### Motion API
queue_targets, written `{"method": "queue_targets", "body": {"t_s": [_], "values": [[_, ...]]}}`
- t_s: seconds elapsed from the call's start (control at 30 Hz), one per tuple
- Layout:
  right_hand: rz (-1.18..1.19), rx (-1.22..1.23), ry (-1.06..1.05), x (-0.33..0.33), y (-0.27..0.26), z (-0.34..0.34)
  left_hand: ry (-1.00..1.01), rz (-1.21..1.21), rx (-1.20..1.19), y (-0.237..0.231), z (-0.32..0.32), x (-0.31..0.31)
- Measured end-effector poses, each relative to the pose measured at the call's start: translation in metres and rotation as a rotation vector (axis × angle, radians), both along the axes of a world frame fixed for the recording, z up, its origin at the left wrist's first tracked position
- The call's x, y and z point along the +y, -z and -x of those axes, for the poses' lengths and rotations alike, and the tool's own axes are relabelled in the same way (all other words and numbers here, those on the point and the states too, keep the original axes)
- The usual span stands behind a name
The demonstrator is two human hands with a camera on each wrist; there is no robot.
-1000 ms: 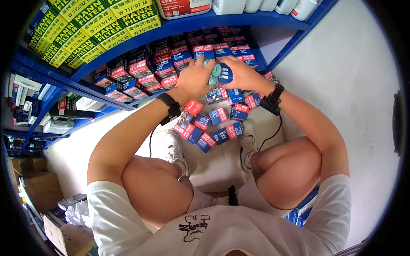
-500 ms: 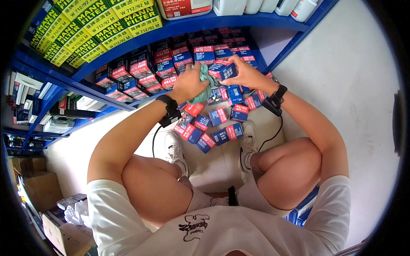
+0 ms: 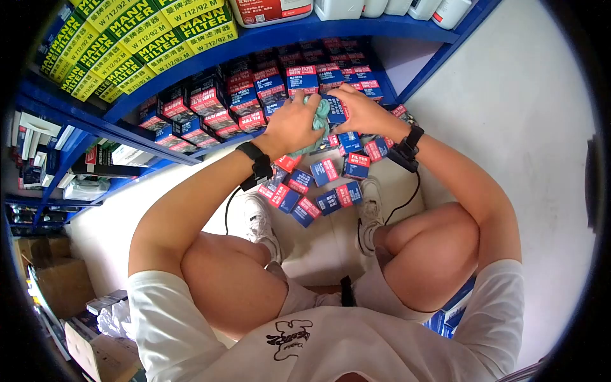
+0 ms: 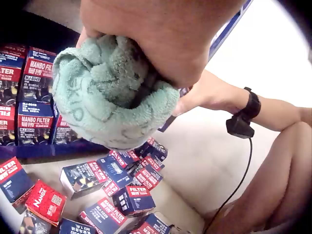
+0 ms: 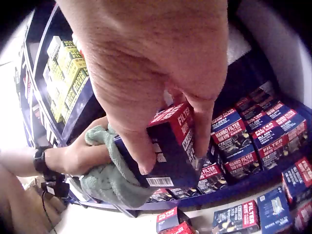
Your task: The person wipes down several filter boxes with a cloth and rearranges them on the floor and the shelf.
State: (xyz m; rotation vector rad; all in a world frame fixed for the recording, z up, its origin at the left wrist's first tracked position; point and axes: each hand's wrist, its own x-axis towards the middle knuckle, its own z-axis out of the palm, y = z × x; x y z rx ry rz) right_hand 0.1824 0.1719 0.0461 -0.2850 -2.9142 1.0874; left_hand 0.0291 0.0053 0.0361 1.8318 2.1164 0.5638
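Observation:
My right hand (image 3: 372, 119) grips a blue and red filter box (image 5: 173, 146), thumb on one side and fingers on the other in the right wrist view. Bunched in my left hand (image 3: 291, 126) is a pale green cloth (image 4: 112, 97), its fingers curled round it. The cloth lies against the side of the held box (image 3: 335, 113). Both hands are in front of the lower shelf, above loose boxes on the floor. In the left wrist view the cloth hides most of the held box.
Rows of red and blue boxes (image 3: 245, 99) fill the lower shelf behind the hands. Several loose boxes (image 3: 324, 172) lie on the floor between shelf and shoes. Yellow and green boxes (image 3: 137, 28) and white bottles stand on the shelf above, over a blue shelf edge (image 3: 318, 34).
The held box was turned, its red top showing half a second ago; now a blue side faces up. My left hand and the cloth have moved right, against the box.

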Motion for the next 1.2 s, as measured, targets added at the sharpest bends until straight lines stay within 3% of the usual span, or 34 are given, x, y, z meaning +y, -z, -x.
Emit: {"method": "queue_targets", "body": {"t_s": [0.23,0.33,0.4,0.67,0.73,0.83,1.07,1.13,1.2], "values": [[0.037,0.003,-0.031,-0.019,-0.020,0.002,-0.154,0.097,0.081,0.008,0.021,0.002],[0.024,-0.119,-0.003,-0.022,-0.025,0.009,-0.167,0.119,0.099,0.011,0.028,0.005],[-0.269,-0.050,0.018,-0.020,-0.018,0.011,-0.168,0.132,0.102,0.013,0.030,0.005],[-0.191,-0.085,0.016,-0.002,-0.007,0.004,-0.091,0.214,0.113,0.016,0.026,0.005],[-0.134,-0.223,0.086,0.000,-0.009,0.002,-0.089,0.234,0.098,0.013,0.027,0.003],[0.012,-0.174,0.166,0.003,-0.007,0.000,-0.088,0.219,0.100,0.018,0.030,0.001],[0.013,-0.231,0.215,0.007,-0.011,0.000,-0.071,0.215,0.124,0.021,0.030,0.000],[-0.178,-0.241,0.235,0.004,-0.013,0.001,-0.063,0.237,0.113,0.018,0.029,0.001],[-0.158,-0.176,0.227,0.009,-0.005,0.000,-0.055,0.259,0.101,0.017,0.029,0.001]]}}
